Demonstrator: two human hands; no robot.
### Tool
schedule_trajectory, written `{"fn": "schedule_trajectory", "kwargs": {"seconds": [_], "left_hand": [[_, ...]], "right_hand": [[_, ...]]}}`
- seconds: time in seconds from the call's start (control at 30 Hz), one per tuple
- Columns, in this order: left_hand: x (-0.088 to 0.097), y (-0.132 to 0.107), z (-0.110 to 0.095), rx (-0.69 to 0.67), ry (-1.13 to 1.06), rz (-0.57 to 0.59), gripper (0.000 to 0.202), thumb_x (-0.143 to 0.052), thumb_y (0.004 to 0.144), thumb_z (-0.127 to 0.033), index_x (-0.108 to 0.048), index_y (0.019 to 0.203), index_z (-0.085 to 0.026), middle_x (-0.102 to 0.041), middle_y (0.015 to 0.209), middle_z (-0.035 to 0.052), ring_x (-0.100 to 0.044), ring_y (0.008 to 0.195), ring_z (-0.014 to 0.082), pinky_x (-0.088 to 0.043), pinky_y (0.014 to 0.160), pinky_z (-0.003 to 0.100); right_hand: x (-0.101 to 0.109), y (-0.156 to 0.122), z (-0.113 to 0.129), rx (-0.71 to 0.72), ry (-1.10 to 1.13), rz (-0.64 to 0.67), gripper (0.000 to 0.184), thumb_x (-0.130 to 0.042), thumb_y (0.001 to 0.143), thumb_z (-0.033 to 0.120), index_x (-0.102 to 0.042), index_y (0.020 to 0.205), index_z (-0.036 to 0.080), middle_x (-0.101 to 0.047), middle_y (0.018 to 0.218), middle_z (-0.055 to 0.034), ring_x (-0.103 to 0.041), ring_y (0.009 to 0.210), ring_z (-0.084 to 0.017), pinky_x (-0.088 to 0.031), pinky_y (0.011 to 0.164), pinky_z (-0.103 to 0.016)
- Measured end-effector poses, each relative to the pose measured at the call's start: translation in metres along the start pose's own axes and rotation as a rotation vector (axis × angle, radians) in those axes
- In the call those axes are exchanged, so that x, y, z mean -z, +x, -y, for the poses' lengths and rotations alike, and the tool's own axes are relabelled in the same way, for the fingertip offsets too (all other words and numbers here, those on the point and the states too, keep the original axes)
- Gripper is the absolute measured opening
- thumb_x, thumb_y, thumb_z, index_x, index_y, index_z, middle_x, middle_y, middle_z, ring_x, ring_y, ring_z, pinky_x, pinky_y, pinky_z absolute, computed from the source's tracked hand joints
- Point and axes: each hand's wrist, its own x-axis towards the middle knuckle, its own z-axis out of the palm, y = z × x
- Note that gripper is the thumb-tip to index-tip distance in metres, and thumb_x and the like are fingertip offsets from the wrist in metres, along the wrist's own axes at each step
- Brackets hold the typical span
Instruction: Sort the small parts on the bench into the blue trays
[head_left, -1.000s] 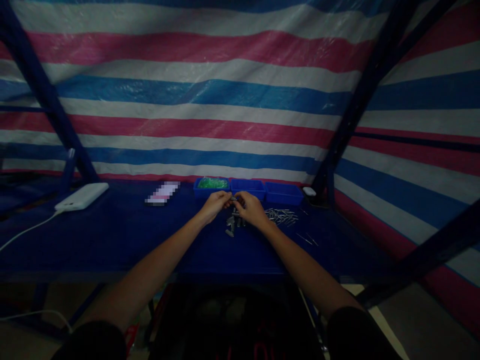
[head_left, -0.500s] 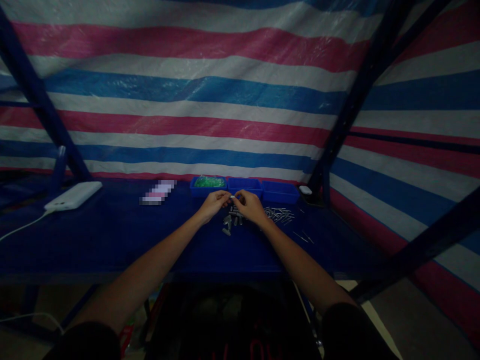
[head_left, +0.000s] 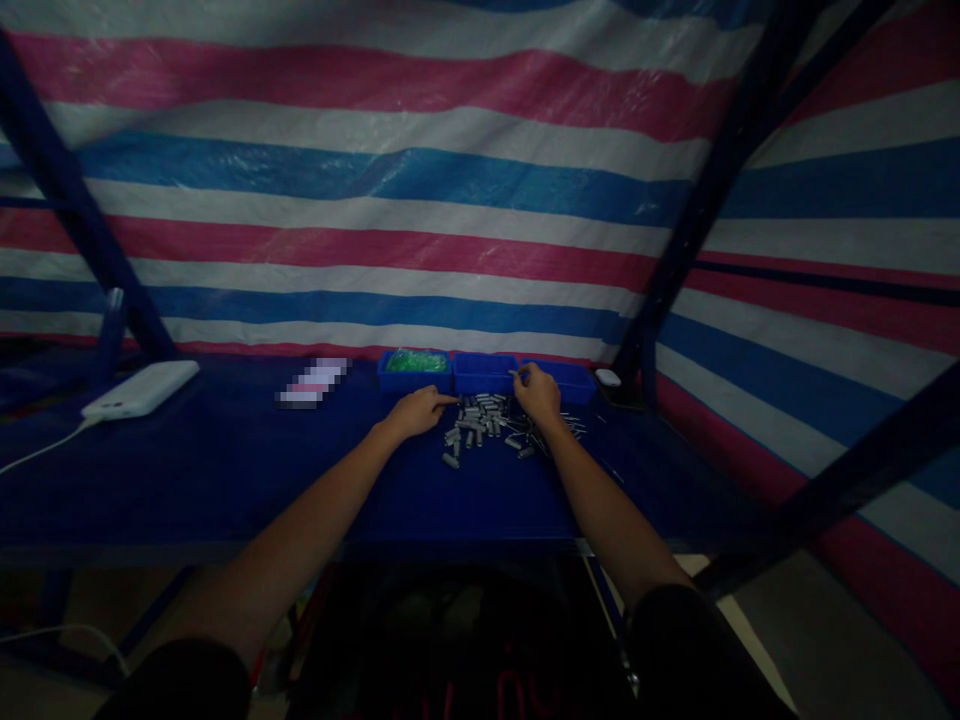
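Observation:
A pile of several small grey metal cylinders (head_left: pixel 480 420) lies on the dark blue table (head_left: pixel 225 470). My left hand (head_left: pixel 416 410) rests at the pile's left edge, fingers pinched together with the tips pointing into the pile; anything held is too small to see. My right hand (head_left: pixel 536 392) is raised at the front of the blue bins, over the middle blue bin (head_left: pixel 484 372) and the right blue bin (head_left: pixel 570 378), pinching a thin small piece I cannot make out. Thin metal pins (head_left: pixel 576 428) lie just right of that wrist.
A left blue bin with green parts (head_left: pixel 415 366) stands beside the other two. A white power bank (head_left: pixel 141 389) with a cable lies far left, a blurred card (head_left: pixel 311 383) mid-table, a small white object (head_left: pixel 607 378) by the dark frame post (head_left: pixel 637 370). A striped tarp (head_left: pixel 390 180) closes the back.
My hands were pinched together over the pile. Now they are apart: the right hand has moved right and back toward the bins, and the left hand has dropped to the pile's edge.

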Motion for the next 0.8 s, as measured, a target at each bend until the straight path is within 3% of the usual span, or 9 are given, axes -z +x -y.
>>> {"fn": "schedule_trajectory", "kwargs": {"seconds": [0.2,0.4,0.53,0.7,0.8], "left_hand": [[-0.002,0.002,-0.007,0.137,0.062,-0.014,0.031,-0.045,0.079,-0.033,-0.059,0.106,-0.027,-0.061,0.095,0.0063,-0.058,0.085,0.0215,-0.042,0.073,0.029],[-0.009,0.011,-0.020,0.317,0.179,-0.055,0.045,-0.043,0.075,-0.058,-0.059,0.105,-0.028,-0.065,0.093,0.0105,-0.060,0.086,0.0280,-0.042,0.073,0.035],[-0.012,0.018,-0.023,0.361,0.223,-0.078,0.047,-0.039,0.077,-0.057,-0.060,0.103,-0.025,-0.065,0.091,0.0133,-0.061,0.084,0.0293,-0.043,0.071,0.037],[-0.013,0.026,-0.025,0.426,0.168,-0.058,0.036,-0.045,0.076,-0.043,-0.062,0.101,-0.024,-0.065,0.094,0.0141,-0.061,0.084,0.0306,-0.044,0.069,0.037],[-0.015,0.028,-0.028,0.453,0.161,-0.077,0.036,-0.045,0.076,-0.045,-0.063,0.100,-0.024,-0.065,0.094,0.0136,-0.061,0.085,0.0297,-0.044,0.069,0.037]], "right_hand": [[-0.004,0.002,0.003,-0.023,-0.032,0.016,0.025,-0.045,0.083,0.037,-0.057,0.098,0.021,-0.065,0.085,-0.0068,-0.060,0.079,-0.019,-0.039,0.064,-0.026],[0.000,0.000,0.004,-0.035,-0.092,0.017,0.030,-0.042,0.085,0.042,-0.058,0.101,0.021,-0.065,0.089,-0.0094,-0.060,0.083,-0.021,-0.041,0.069,-0.029],[0.003,0.000,0.005,-0.048,-0.122,0.021,0.035,-0.040,0.085,0.045,-0.058,0.101,0.020,-0.065,0.090,-0.0114,-0.060,0.084,-0.022,-0.042,0.070,-0.030],[0.001,-0.001,0.006,-0.033,-0.089,0.025,0.036,-0.039,0.085,0.045,-0.056,0.105,0.021,-0.065,0.090,-0.0106,-0.060,0.085,-0.023,-0.041,0.071,-0.031],[0.001,-0.005,0.010,0.012,-0.036,0.034,0.036,-0.038,0.085,0.044,-0.055,0.107,0.020,-0.065,0.088,-0.0087,-0.060,0.082,-0.021,-0.040,0.071,-0.029]]}}
